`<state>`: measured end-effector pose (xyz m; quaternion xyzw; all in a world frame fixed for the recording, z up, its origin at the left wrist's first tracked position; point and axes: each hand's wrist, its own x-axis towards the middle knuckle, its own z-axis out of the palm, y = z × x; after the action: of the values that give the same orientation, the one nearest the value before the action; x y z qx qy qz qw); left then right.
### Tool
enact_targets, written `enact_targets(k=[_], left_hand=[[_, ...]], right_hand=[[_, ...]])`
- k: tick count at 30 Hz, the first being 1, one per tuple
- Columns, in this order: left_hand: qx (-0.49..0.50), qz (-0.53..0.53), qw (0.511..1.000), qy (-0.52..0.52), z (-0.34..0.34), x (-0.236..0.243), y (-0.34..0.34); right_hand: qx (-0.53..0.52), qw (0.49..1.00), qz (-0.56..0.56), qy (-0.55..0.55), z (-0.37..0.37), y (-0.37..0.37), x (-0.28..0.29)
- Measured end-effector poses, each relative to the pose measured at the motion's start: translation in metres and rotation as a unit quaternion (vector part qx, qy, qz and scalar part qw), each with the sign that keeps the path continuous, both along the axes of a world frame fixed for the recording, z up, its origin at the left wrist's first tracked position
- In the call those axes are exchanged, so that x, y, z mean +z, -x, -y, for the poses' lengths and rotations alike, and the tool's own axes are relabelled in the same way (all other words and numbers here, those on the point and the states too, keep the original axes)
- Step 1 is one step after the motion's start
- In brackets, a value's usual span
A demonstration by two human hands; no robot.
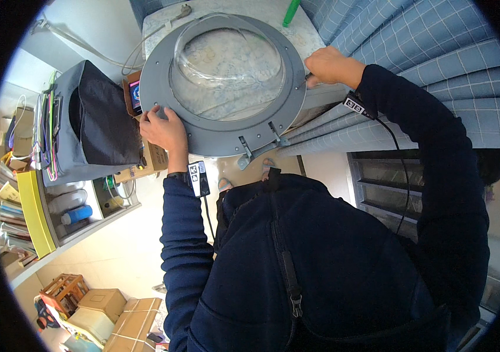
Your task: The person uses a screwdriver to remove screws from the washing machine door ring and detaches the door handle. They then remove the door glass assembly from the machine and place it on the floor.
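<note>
- Blue checked curtains (pixel 373 47) hang along the right, beside a tabletop (pixel 307 40) with a pale, faintly patterned surface.
- On that tabletop lies a large grey ring (pixel 159 76), its near edge jutting out toward the person.
- Its face is smooth and matte, with small screws or holes spaced around it; a clear, glossy bowl (pixel 229 63) fills the middle, catching light in streaks and letting the pale pattern show through.
- A metal hinge bracket (pixel 244 154) sticks out from the near edge, beside two short slots.
- Left hand (pixel 166 130): fingers bent and slightly spread, resting on the ring's near-left rim.
- Right hand (pixel 329 64): curled at the right rim around a small, dark, thin item (pixel 308 75), too small to identify.
- A green stick (pixel 291 13) lies beyond the ring; a grey bag (pixel 106 117) stands to its left.
</note>
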<state>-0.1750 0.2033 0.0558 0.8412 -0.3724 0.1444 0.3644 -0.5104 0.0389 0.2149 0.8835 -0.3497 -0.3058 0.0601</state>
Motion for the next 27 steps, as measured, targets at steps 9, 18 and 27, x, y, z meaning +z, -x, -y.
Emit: enact_targets(k=[9,18,27], left_hand=[[-0.002,0.015,1.0,-0.017,0.0,-0.005,-0.005],[-0.005,-0.01,1.0,-0.003,-0.001,0.001,0.0],[-0.004,-0.003,1.0,-0.002,0.0,0.0,0.0]], right_hand=[[0.039,0.999,-0.019,-0.008,0.001,-0.004,-0.001],[0.132,0.988,0.085,0.006,0.0,0.0,-0.004],[0.107,0.983,0.148,-0.005,0.0,0.008,-0.009]])
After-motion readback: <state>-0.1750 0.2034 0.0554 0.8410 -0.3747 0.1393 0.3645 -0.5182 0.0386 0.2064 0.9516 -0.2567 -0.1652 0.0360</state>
